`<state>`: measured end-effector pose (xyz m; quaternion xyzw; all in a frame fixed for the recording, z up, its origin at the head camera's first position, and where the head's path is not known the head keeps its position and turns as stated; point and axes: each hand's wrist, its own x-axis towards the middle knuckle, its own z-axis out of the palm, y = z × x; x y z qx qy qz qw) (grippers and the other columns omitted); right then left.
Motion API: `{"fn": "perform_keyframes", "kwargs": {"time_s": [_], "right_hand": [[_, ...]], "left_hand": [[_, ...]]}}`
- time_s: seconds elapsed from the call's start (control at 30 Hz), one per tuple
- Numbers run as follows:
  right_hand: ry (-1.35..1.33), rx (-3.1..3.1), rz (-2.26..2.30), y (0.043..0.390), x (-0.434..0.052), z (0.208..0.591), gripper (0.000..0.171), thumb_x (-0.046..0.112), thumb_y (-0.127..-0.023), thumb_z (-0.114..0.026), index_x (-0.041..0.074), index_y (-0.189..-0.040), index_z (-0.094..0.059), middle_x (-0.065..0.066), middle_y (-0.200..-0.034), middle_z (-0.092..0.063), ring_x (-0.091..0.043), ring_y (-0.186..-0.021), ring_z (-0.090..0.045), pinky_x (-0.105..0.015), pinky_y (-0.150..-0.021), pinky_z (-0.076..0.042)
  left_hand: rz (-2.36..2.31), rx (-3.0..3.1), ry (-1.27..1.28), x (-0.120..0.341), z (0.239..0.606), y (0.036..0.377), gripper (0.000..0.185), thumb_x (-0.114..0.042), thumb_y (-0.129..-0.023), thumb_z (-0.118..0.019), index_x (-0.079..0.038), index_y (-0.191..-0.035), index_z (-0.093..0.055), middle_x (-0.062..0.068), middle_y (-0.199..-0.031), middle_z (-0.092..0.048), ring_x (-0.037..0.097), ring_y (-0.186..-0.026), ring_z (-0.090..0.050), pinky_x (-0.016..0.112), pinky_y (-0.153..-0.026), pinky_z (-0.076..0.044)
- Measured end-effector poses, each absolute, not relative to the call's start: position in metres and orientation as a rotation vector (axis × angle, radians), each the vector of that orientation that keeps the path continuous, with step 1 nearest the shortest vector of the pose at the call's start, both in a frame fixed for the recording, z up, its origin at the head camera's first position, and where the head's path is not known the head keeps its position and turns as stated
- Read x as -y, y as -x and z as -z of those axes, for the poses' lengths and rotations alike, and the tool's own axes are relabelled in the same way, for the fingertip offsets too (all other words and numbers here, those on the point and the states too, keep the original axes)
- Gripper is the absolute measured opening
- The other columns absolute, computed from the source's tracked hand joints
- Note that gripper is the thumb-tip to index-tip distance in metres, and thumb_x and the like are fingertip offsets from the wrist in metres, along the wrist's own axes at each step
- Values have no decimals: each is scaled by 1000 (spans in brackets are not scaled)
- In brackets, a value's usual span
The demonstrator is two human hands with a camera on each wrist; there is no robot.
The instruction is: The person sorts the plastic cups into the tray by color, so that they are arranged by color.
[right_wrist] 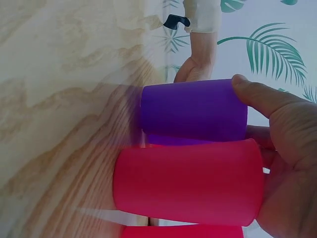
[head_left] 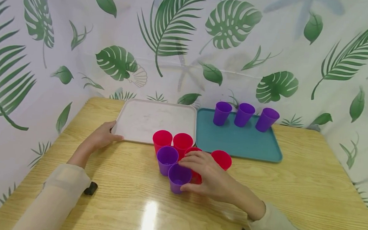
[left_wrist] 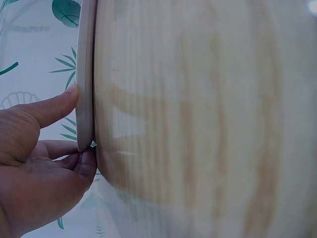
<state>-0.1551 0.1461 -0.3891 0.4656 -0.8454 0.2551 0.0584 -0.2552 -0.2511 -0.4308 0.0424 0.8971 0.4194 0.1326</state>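
My left hand (head_left: 101, 136) is at the near left corner of a white tray (head_left: 155, 122). The left wrist view shows the thumb against the tray's rim (left_wrist: 85, 59) and the fingers curled at its edge. With thumb and fingers at its rim, my right hand (head_left: 212, 175) grips an upright purple cup (head_left: 177, 187), the nearest of a cluster on the table. A second purple cup (head_left: 166, 165) stands just behind it. Several red cups (head_left: 162, 139) stand behind and beside these, some partly hidden by the right hand. In the right wrist view, a red cup (right_wrist: 188, 183) stands close beside the gripped purple cup (right_wrist: 193, 109).
A teal tray (head_left: 236, 144) adjoins the white tray on the right. Three purple cups (head_left: 244, 115) stand upright along its back edge. A leaf-patterned cloth (head_left: 182, 34) hangs behind the wooden table (head_left: 118, 199).
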Motion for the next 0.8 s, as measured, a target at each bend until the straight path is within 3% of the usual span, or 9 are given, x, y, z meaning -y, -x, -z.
{"fn": "perform_keyframes", "kwargs": {"time_s": [0.13, 0.43, 0.8], "right_hand": [[-1393, 2542, -860, 152, -149, 383, 59, 30, -83, -89, 5, -132, -69, -4, -132, -66, -26, -132, -52, -53, -109, -44], [-1351, 2386, -1216, 155, -159, 364, 65, 5, -79, -89, 2, -138, -62, -9, -133, -63, -26, -123, -60, -38, -98, -56], [-1111, 2296, -1539, 168, -187, 333, 66, -18, -78, -79, -5, -139, -59, -14, -131, -58, -21, -117, -61, -24, -101, -51]], "left_hand": [[-1216, -2601, -110, 251, 430, 255, 78, -14, -102, -65, 11, -159, -18, 34, -163, -23, 49, -150, -23, 61, -121, -22], [-1192, -2599, -108, 250, 426, 255, 79, -13, -102, -65, 12, -159, -17, 35, -162, -23, 49, -150, -24, 60, -121, -23], [-1178, -2592, -75, 251, 428, 256, 79, -15, -103, -64, 10, -160, -15, 34, -164, -21, 48, -151, -23, 60, -121, -23]]}}
